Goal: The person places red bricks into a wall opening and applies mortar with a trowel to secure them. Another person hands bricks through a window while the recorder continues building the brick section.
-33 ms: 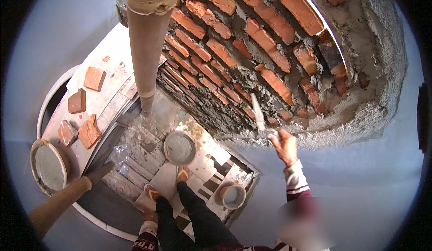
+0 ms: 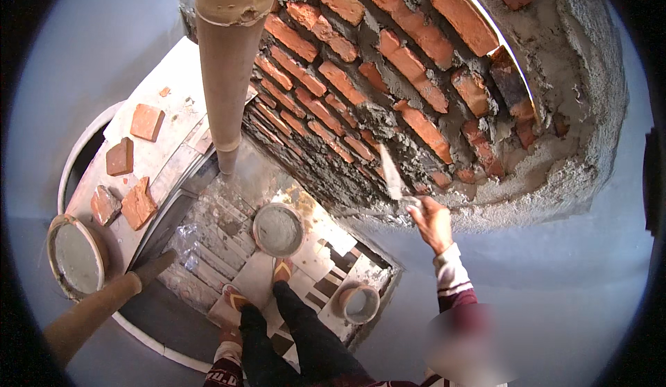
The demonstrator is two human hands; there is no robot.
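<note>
right hand (image 2: 431,222) fist closed on trowel (image 2: 390,174) | blade thin, grey, mortar-smeared, tip at 11 o'clock touching brick wall (image 2: 361,74) | left hand out of view | mortar pan (image 2: 278,229) at 8 o'clock, well apart | plaster edge just right

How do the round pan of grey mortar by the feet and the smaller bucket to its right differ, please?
The mortar pan is wide, shallow and filled nearly to its rim; the bucket is narrower, deeper and shows much inner wall above its contents. The mortar pan sits ahead of the feet, while the bucket stands nearer the right leg, by the platform edge. Both are round, open-topped and hold grey mix.
</note>
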